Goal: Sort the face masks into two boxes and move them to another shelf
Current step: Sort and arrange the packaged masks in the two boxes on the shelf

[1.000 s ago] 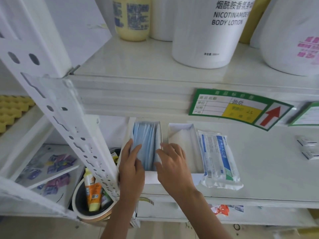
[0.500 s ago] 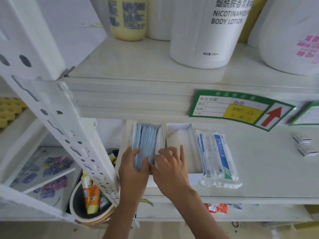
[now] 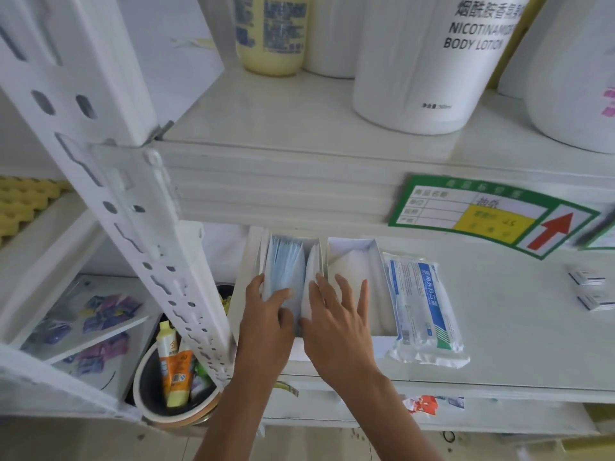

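Near the shelf (image 3: pixel 499 327) front edge, blue masks (image 3: pixel 286 271) are being pressed between the left hand (image 3: pixel 266 314) and the right hand (image 3: pixel 336 314), fingers spread; the left box (image 3: pixel 256 247) risks being tipped off.

White shelving, pale blue masks, one green tag

The shelf rack (image 3: pixel 266 151) is white throughout, as are both open boxes (image 3: pixel 374 254); the left box holds pale blue face masks (image 3: pixel 286 264). Right of the boxes, a sealed mask packet (image 3: pixel 422 304) is clear with blue and green print. Above it, the shelf label (image 3: pixel 492 214) is green-bordered with a yellow panel and red arrow (writing blurred). Left of the boxes, an orange tube (image 3: pixel 178 371) stands in a dark-lined bucket (image 3: pixel 149 394).
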The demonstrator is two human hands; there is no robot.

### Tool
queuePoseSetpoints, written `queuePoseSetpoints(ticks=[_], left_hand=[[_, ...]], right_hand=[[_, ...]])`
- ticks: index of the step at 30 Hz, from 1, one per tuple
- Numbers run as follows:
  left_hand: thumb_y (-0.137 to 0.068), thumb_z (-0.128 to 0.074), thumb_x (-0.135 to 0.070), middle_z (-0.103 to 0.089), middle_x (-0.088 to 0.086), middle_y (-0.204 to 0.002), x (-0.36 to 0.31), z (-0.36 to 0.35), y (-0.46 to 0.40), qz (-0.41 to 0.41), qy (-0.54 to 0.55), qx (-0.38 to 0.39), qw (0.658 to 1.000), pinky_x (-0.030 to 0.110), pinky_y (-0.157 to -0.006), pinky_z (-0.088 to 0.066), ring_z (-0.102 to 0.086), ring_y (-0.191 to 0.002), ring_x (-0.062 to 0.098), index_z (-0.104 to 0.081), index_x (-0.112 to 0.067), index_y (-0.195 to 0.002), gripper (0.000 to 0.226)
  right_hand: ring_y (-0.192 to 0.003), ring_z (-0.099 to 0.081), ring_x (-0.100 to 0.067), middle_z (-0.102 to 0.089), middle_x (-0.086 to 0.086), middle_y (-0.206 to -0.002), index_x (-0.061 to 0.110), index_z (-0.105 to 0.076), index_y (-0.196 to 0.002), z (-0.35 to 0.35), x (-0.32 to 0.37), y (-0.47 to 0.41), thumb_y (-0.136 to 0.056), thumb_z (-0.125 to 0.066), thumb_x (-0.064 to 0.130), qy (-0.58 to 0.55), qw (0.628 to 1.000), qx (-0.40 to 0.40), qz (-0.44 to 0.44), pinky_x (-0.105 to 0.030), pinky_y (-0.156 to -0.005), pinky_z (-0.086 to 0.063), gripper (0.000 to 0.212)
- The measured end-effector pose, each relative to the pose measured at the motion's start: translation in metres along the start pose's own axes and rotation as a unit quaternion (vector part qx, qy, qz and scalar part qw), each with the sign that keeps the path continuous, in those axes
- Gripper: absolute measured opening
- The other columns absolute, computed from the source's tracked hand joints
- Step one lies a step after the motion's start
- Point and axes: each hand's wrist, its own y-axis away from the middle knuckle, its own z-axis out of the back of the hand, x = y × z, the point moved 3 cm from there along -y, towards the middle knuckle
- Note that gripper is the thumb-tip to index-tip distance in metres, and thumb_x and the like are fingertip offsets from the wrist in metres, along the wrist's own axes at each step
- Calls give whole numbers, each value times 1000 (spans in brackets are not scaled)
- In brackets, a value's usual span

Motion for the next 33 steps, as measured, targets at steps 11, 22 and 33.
queuePoseSetpoints(ticks=[11,22,33], left_hand=[[-89,-72,-14,-50,-6,-121,-1,2,-1,-6,28,14,999,11,-87,-44,-58,-100,15,-66,-17,-113,25],[-85,-72,-8,-38,8,-145,7,-5,-1,47,37,24,998,19,-95,-47,-53,-126,28,-63,-18,-125,42],[-89,-70,-13,-38,10,-143,10,-5,-1,29,30,21,999,25,-101,-47,-49,-129,31,-64,-20,-122,35]], right_hand=[[-131,-49,-25,-64,0,-121,16,-54,-126,0,13,-6,-88,-44,10,-29,993,41,111,-42,-126,-11,39],[-134,-38,-27,-38,-7,-149,12,-53,-135,1,1,-34,-78,-80,17,-78,995,55,29,-33,-103,-46,63],[-130,-35,-31,-32,-10,-151,16,-66,-119,-4,-5,-28,-88,-68,29,4,1000,0,-14,-38,-108,-37,33]])
